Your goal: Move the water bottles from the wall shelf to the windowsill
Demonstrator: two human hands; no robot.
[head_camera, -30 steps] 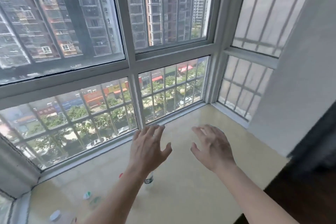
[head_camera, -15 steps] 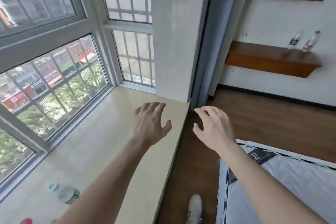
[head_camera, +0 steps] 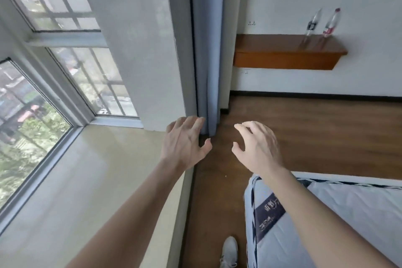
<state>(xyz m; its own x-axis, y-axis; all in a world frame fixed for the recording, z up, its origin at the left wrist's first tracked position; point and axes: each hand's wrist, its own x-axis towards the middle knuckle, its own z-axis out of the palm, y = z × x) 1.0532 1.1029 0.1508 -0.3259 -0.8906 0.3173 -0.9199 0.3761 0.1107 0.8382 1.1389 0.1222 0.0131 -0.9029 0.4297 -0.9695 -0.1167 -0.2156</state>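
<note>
From the head view, I have both hands out in front with nothing in them: my left hand [head_camera: 185,143] hangs over the inner edge of the windowsill [head_camera: 91,172], fingers spread apart, and my right hand [head_camera: 258,148] is over the wooden floor [head_camera: 315,132], fingers loosely curled and open. Two water bottles [head_camera: 322,23] stand on the wall shelf [head_camera: 282,54] across the room, well apart from either hand. The part of the windowsill I can see here carries no bottle. I judge at least these two are left to fetch; I must cross past the mattress [head_camera: 348,220] corner to reach them.
</note>
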